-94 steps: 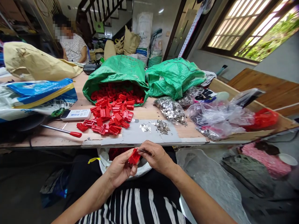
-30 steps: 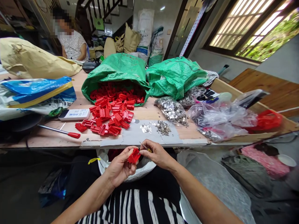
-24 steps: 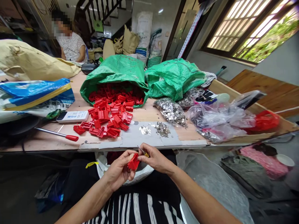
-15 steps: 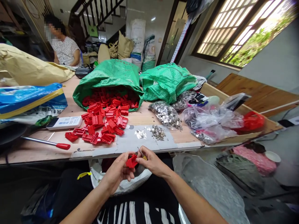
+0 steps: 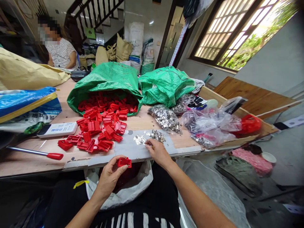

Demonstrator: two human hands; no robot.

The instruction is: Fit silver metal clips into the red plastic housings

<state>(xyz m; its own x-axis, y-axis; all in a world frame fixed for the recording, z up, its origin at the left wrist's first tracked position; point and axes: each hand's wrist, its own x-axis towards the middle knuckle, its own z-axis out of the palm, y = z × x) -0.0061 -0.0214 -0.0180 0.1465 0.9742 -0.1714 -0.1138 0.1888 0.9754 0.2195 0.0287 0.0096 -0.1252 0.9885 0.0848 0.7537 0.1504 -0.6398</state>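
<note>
My left hand [image 5: 110, 175] pinches a red plastic part [image 5: 124, 162], a small box-like housing, between thumb and fingers just off the table edge. At the small pile of shiny flat metal pieces [image 5: 139, 139], my right hand [image 5: 158, 152] reaches down with its fingertips together. A bit of a small yellow-handled tool [image 5: 153, 147] shows in its fingers; the rest is hidden. Beside that pile lies a darker heap of metal pieces [image 5: 158, 136]. Many more red plastic parts [image 5: 95, 129] are spread to the left, spilling from a green sack [image 5: 111, 76].
An open white sack [image 5: 142, 190] sits below the table edge at my lap. A red-tipped metal lever [image 5: 54, 155] and a white scale [image 5: 58, 129] are at left. A bag of metal pieces [image 5: 165, 118] and plastic bags [image 5: 211, 120] lie right. A person [image 5: 61, 52] sits beyond.
My right hand has moved from the red plastic part up to the metal pieces on the table. My left hand has shifted left, still holding the part. The view has turned slightly.
</note>
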